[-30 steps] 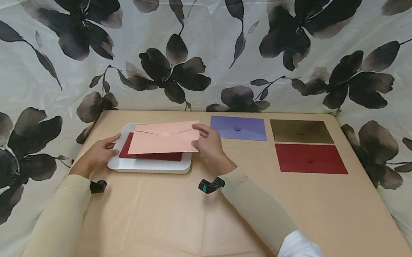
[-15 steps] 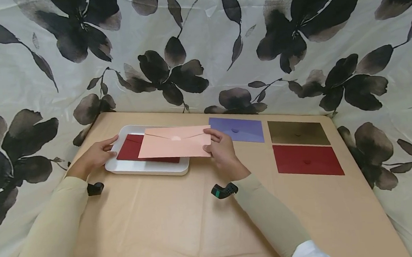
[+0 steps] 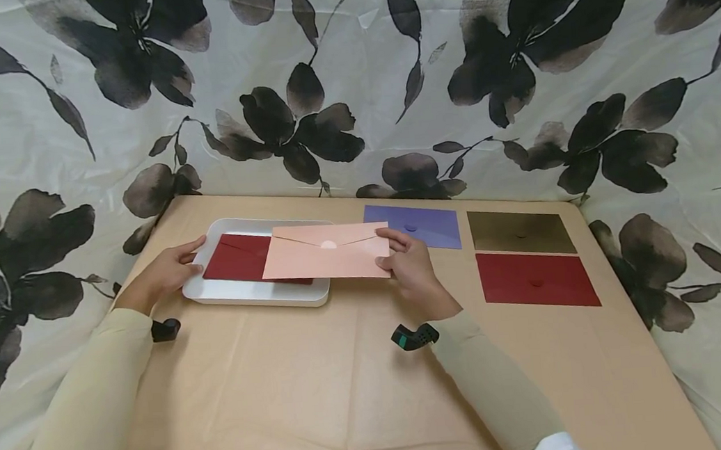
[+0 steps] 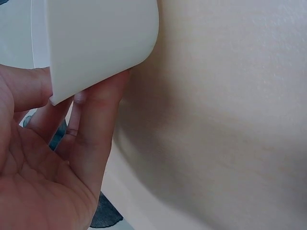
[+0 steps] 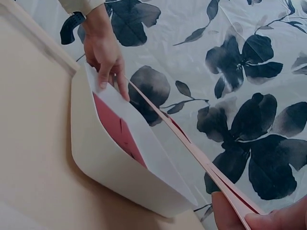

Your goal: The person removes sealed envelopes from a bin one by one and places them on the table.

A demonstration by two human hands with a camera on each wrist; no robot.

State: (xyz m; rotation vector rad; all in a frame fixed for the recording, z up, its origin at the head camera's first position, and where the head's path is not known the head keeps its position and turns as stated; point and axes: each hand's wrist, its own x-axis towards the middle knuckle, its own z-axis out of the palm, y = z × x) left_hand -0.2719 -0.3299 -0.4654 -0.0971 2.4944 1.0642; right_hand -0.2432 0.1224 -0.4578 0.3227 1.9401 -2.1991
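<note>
My right hand (image 3: 417, 273) pinches the right end of a pink envelope (image 3: 325, 252), thumb on top, with its flap and round seal facing up. The envelope is held above a white tray (image 3: 259, 298), its right half past the tray's right side. A dark red envelope (image 3: 233, 256) lies inside the tray, partly covered by the pink one. My left hand (image 3: 166, 272) grips the tray's left end; in the left wrist view the thumb is at the rim of the tray (image 4: 100, 43) and fingers are under it. The right wrist view shows the pink envelope (image 5: 192, 148) edge-on.
On the table (image 3: 297, 397), right of the tray, lie a purple envelope (image 3: 423, 229), an olive-brown envelope (image 3: 518, 231) and another dark red envelope (image 3: 537, 280). A floral cloth (image 3: 386, 56) hangs behind the table.
My right hand has moved the pink envelope rightward across the tray, uncovering more of the red envelope inside. My left hand stays at the tray's left end.
</note>
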